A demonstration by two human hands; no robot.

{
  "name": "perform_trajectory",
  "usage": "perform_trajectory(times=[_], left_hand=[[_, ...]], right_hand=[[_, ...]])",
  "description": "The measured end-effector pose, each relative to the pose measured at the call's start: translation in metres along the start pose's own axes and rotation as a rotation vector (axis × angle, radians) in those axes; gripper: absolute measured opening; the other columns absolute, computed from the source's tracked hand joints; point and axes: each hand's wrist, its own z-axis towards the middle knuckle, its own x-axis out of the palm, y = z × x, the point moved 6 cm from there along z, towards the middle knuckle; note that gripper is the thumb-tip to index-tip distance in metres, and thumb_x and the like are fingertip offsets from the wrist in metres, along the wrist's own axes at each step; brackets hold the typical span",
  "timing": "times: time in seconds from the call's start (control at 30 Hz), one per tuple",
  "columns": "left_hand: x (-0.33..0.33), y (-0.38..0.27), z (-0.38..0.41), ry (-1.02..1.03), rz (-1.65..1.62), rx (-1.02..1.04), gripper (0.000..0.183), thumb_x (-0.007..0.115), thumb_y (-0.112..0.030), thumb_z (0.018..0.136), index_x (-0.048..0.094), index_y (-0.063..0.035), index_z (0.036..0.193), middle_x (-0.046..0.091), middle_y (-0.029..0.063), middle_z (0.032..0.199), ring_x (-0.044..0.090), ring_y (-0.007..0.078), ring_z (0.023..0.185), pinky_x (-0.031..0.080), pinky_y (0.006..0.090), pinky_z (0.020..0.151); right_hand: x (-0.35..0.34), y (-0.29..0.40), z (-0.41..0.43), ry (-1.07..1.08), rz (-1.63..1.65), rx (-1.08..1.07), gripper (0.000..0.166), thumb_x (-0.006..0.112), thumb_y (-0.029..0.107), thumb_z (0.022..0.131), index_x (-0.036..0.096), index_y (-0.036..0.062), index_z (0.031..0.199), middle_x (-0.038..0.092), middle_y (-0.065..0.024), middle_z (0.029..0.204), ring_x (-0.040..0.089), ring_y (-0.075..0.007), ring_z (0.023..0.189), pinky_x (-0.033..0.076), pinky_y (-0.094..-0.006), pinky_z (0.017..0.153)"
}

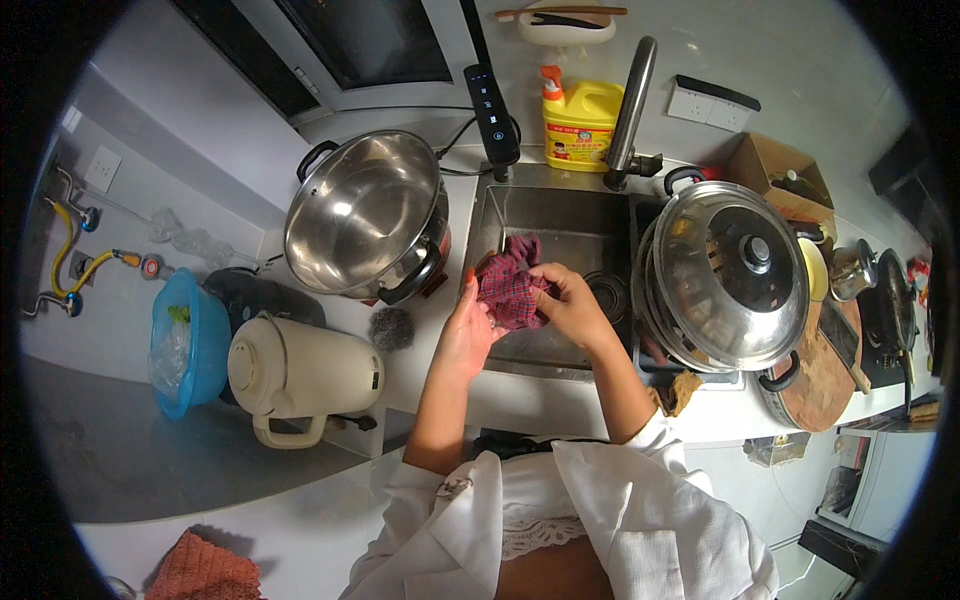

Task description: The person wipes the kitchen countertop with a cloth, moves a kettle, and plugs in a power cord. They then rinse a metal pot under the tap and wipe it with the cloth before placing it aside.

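A crumpled red and dark checked cloth [512, 289] is held up over the stainless steel sink [551, 206]. My left hand [466, 330] grips it from the left side, a ring on one finger. On the cloth's right side, my right hand [568, 304] pinches it between thumb and fingers. The drain [606, 294] shows in the sink basin to the right of the cloth. A metal faucet [634, 105] rises behind the sink, beside a yellow jug of detergent [581, 124] with an orange pump.
A steel pot [360, 214] stands left of the sink, with a scouring pad [392, 328] and a cream thermos jug [307, 367] nearer. A lidded wok [731, 277] covers the sink's right side. Beyond it lie a round wooden chopping board [814, 382] and a cleaver [840, 337].
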Motion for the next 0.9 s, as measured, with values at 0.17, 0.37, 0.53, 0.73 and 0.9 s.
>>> perform_trajectory(times=[0.17,0.37,0.53,0.73,0.9], left_hand=[[-0.002,0.0,-0.008,-0.131,0.283,-0.055,0.065,0.066,-0.017,0.079,0.031,-0.0183,0.134,0.057,-0.0009,0.095,0.054,0.01,0.088,0.042,0.0297,0.078],[-0.002,-0.024,-0.005,-0.111,0.323,0.254,0.054,0.062,-0.009,0.081,0.038,-0.0142,0.13,0.056,-0.0004,0.09,0.051,0.0065,0.081,0.042,0.022,0.074],[-0.008,-0.041,-0.013,-0.181,0.279,0.373,0.046,0.056,-0.006,0.084,0.042,-0.016,0.127,0.054,-0.0015,0.094,0.051,0.007,0.082,0.043,0.0249,0.077],[-0.03,0.01,0.003,-0.267,-0.41,-0.118,0.037,0.054,-0.012,0.085,0.047,-0.015,0.121,0.057,0.0026,0.097,0.053,0.0165,0.092,0.041,0.0392,0.085],[-0.025,0.001,0.01,-0.253,-0.173,0.058,0.039,0.055,-0.012,0.081,0.048,-0.0146,0.119,0.056,0.0026,0.1,0.053,0.0155,0.095,0.039,0.0394,0.085]], right_hand=[[-0.012,0.011,0.003,-0.142,0.287,-0.05,0.012,0.055,0.006,0.086,0.057,0.0023,0.097,0.057,0.0009,0.09,0.05,-0.0064,0.081,0.042,-0.0205,0.072],[-0.032,0.011,0.0,-0.223,0.317,-0.001,0.006,0.051,0.009,0.089,0.051,0.0044,0.094,0.054,0.0022,0.083,0.049,-0.0055,0.076,0.04,-0.0196,0.07],[-0.061,0.013,-0.005,-0.426,0.218,0.008,0.013,0.05,0.017,0.091,0.05,0.0042,0.093,0.049,0.0029,0.08,0.042,-0.0059,0.074,0.035,-0.02,0.068],[-0.054,0.023,-0.006,-0.35,0.367,0.035,0.009,0.05,0.016,0.09,0.051,0.0086,0.094,0.049,0.0051,0.081,0.042,-0.0045,0.073,0.034,-0.0178,0.069],[-0.051,0.03,-0.013,-0.053,0.346,0.062,0.009,0.053,0.014,0.089,0.052,0.0075,0.094,0.051,0.0051,0.082,0.046,-0.0044,0.077,0.037,-0.0188,0.072]])
